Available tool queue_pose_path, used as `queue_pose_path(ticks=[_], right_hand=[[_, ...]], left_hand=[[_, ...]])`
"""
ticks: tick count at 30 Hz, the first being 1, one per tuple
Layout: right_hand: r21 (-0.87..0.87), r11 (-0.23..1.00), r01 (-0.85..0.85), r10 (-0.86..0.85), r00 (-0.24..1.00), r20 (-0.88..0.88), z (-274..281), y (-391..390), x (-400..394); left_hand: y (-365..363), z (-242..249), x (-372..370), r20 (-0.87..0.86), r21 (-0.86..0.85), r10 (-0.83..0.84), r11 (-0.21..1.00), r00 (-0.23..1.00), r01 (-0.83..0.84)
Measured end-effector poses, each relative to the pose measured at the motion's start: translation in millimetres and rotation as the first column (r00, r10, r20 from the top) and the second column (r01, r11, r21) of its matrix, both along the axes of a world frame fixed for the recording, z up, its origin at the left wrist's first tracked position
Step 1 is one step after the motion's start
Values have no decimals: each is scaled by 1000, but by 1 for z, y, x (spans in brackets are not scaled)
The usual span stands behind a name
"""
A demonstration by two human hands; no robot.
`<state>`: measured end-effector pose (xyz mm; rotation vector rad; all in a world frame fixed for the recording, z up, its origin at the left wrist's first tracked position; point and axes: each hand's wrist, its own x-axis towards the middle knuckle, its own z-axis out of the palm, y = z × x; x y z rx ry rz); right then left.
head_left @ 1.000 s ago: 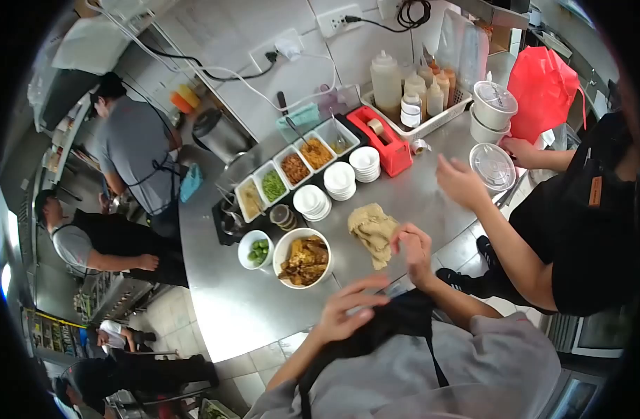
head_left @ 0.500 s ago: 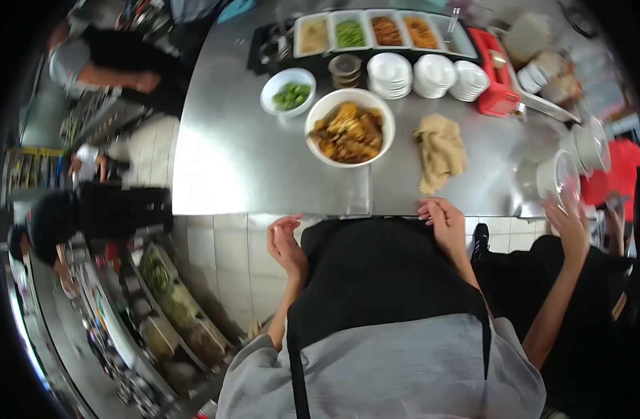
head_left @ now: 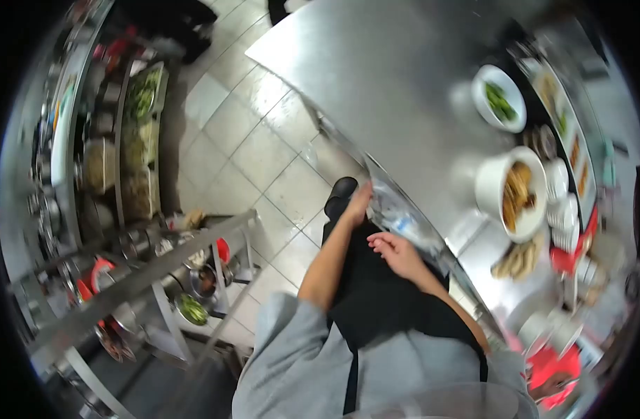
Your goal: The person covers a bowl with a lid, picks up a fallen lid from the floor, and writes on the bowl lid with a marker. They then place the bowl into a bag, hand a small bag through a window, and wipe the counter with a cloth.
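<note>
Beside the steel table's front edge, my left hand (head_left: 360,203) is seen side-on with its fingers stretched out and nothing visible in it. Lower and to the right, my right hand (head_left: 398,255) hangs over the black apron (head_left: 383,300), empty, its fingers loosely bent and apart. Both hands are nearest to an open space under the tabletop (head_left: 404,91), where clear plastic (head_left: 402,222) shows. On the table at the right are a white bowl of browned food (head_left: 489,187), a smaller bowl of greens (head_left: 517,119) and a tan cloth (head_left: 519,260).
Stacked white dishes (head_left: 563,222) and a tray of toppings (head_left: 582,164) line the far right. A metal rack (head_left: 159,269) with pans stands at the lower left, and food containers (head_left: 142,140) sit at the left. Part of another person shows at the upper left.
The view has turned left, so the table now slants across the right side. My left hand has moved to the table's front edge. The rack has come into view.
</note>
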<state>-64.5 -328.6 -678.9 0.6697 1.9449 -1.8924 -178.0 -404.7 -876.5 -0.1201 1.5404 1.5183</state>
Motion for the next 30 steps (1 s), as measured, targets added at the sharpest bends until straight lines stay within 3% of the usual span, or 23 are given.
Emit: queue_pose_path(ticks=[1,2,4,5,7,8,9,11,14,16,19,23,25,29,30], right_hand=[[96,994,-51,53,998,-19,-30,-6,-11],[101,988,-116,117,993,-9,-56,-8,-30],[378,910,-170,171,985,31,-108,-20,-49],[377,903,-207,207,978,41,-142,-25,-59],[501,848,-173,151,985,85,-213,-35,-75],[523,845,-109,65,993,103,-246,-44,-91],[519,845,-132,87,990,110,-283,-53,-114],[579,813,-64,-28,988,149,-367,-80,-158],[626,768,-132,82,991,109,-499,-115,-249],[654,700,-286,181,958,224,-585,-132,-307],[730,675,-110,53,993,101,-665,-157,-370],[706,677,-210,98,976,196,-708,-171,-407],[727,636,-259,211,964,159,-723,-173,-413],[733,636,-242,180,970,163,-734,-179,-418],[725,634,-270,212,962,173,-735,-180,-419]], left_hand=[[-7,-14,18,1,45,200,979,980,-200],[-21,-17,24,-109,-19,334,941,936,-338],[-63,-64,33,-252,-216,442,842,861,-495],[-85,-88,28,-168,-294,533,776,830,-558],[-134,-145,9,-243,-459,519,683,819,-569],[-157,-198,6,-324,-510,538,594,778,-622],[-172,-224,-5,-322,-621,582,465,746,-631],[-190,-270,-21,-394,-706,476,391,786,-591],[-222,-348,-70,-481,-695,321,427,816,-578],[-246,-402,-112,-508,-661,293,471,810,-585],[-267,-457,-187,-505,-670,176,537,845,-512],[-268,-494,-255,-413,-780,114,468,904,-415],[-266,-503,-273,-315,-820,20,497,949,-282],[-265,-525,-278,-312,-817,32,501,950,-285],[-269,-528,-279,-241,-798,47,558,969,-226]])
